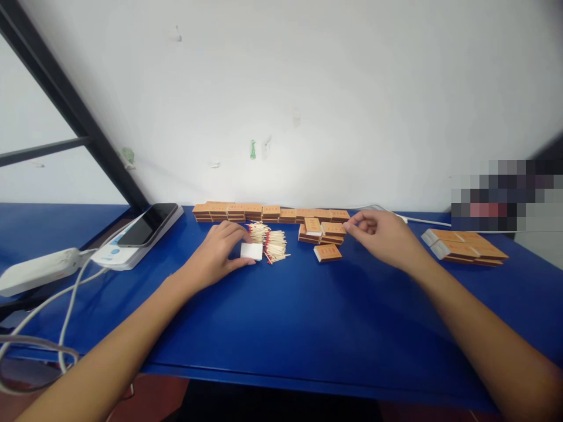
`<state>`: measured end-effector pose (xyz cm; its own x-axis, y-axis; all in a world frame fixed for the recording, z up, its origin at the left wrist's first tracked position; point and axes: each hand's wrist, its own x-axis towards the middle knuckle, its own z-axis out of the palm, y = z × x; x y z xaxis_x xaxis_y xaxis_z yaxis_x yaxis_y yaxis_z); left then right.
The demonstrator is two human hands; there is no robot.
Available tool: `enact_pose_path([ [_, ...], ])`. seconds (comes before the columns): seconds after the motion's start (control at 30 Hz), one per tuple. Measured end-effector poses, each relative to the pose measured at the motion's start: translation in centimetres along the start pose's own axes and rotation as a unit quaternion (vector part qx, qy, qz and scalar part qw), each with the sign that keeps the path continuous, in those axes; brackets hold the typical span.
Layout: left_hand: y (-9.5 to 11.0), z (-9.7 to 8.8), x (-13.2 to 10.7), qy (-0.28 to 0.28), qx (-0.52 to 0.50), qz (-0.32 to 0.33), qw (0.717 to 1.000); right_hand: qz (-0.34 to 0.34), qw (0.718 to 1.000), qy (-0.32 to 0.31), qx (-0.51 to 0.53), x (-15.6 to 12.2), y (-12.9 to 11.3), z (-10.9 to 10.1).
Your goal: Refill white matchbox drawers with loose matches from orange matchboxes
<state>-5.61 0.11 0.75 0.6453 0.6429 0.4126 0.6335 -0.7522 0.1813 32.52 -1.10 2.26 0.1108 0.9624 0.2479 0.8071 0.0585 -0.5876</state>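
My left hand (pixel 220 249) rests on the blue table (pixel 281 316), its fingers curled round a small white matchbox tray (pixel 251 251). Right beside the tray lies a heap of loose red-tipped matches (pixel 270 241). My right hand (pixel 382 237) hovers at a small pile of orange matchboxes (pixel 322 231), thumb and forefinger pinched together near the pile's right edge; nothing shows between them. One single matchbox (pixel 328 252) lies in front of that pile. A long row of stacked matchboxes (pixel 268 212) runs along the wall behind.
A phone (pixel 147 224) lies on a white device (pixel 121 255) at the left, beside a white power strip (pixel 39 269) with trailing cables. More matchboxes (pixel 464 246) are stacked at the right. A black metal frame (pixel 70 111) rises at the left.
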Motion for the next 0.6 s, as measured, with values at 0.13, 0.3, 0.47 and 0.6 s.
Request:
enact_pose_path([
  [0.13,0.0,-0.2,0.0,0.036,-0.001,0.012,0.999,-0.001,1.0,0.008,-0.013,-0.2,0.0,-0.1],
  [0.3,0.0,-0.6,-0.1,0.106,0.0,-0.002,0.994,-0.116,0.976,0.17,-0.074,-2.0,-1.9,1.2],
  [0.47,0.1,-0.3,-0.3,0.118,-0.002,0.017,0.993,-0.216,0.974,0.065,-0.026,-4.5,-6.8,5.0],
  [0.6,0.4,-0.3,-0.3,0.15,0.001,0.018,0.989,-0.213,0.974,-0.055,-0.057,-4.5,-9.3,8.0],
])
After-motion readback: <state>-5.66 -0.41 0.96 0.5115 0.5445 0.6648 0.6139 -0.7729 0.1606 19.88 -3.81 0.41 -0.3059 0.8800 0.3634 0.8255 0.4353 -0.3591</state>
